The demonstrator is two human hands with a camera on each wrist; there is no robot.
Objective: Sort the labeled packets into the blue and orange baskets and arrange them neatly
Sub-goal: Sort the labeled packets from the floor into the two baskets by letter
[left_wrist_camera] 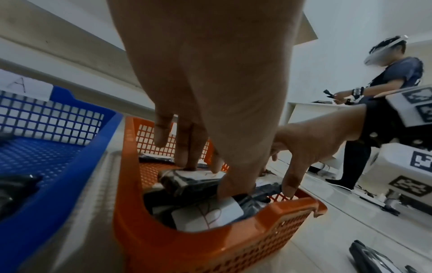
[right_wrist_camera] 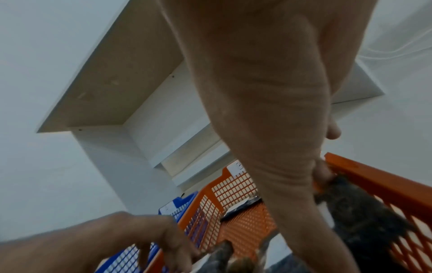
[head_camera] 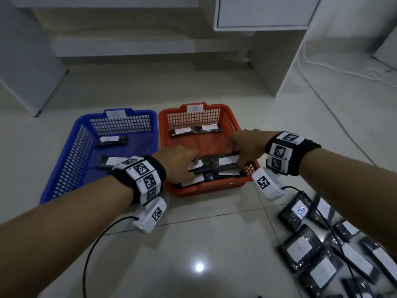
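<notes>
The orange basket (head_camera: pixel 214 187) (left_wrist_camera: pixel 210 249) (right_wrist_camera: pixel 385 184), labeled B, stands right of the blue basket (head_camera: pixel 64 160) (left_wrist_camera: pixel 46 184) (right_wrist_camera: pixel 177 203), labeled A. A stack of black packets with white labels lies at the orange basket's near end. My left hand (head_camera: pixel 189 168) (left_wrist_camera: pixel 217 170) pinches the left end of the top packet (head_camera: pixel 217 163) (left_wrist_camera: pixel 187 181) (right_wrist_camera: pixel 350 208), fingers on top and thumb on the near side. My right hand (head_camera: pixel 238 158) (right_wrist_camera: pixel 304 184) grips its right end. Two more packets (head_camera: pixel 195 131) lie at the orange basket's far wall. Two packets (head_camera: pixel 111 140) lie in the blue basket.
Several loose labeled packets (head_camera: pixel 322 244) are scattered on the tiled floor at the lower right. White furniture (head_camera: pixel 264 14) stands behind the baskets, and a white cable (head_camera: pixel 343 72) lies at the far right. Another person (left_wrist_camera: pixel 385 92) stands at a white table.
</notes>
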